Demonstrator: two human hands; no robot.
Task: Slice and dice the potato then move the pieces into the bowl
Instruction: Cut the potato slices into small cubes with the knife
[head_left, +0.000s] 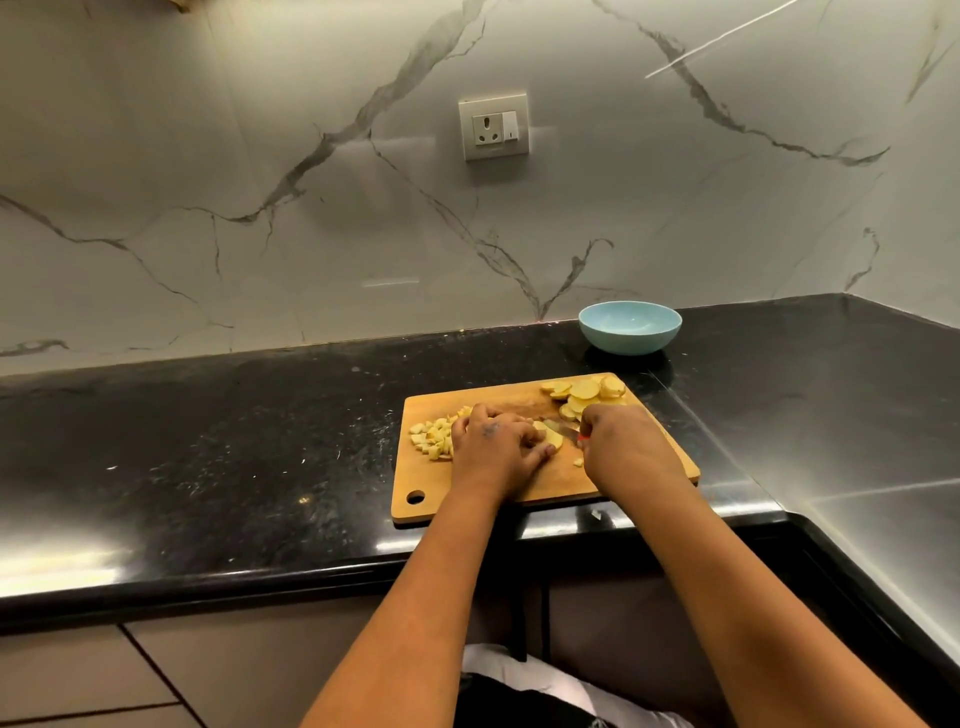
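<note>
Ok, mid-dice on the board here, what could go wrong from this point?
The left hand pins a pale yellow potato slice right beside the knife blade held in the right hand, so fingertips could get nicked. Small diced potato cubes sit near the left edge of the wooden cutting board and may roll off. The light blue bowl stands apart, so pieces could spill in transfer.

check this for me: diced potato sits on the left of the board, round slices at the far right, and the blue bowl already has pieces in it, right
Not quite. In the head view the blue bowl is empty. The rest holds: diced potato lies on the left of the board, and round slices sit at its far right.
</note>
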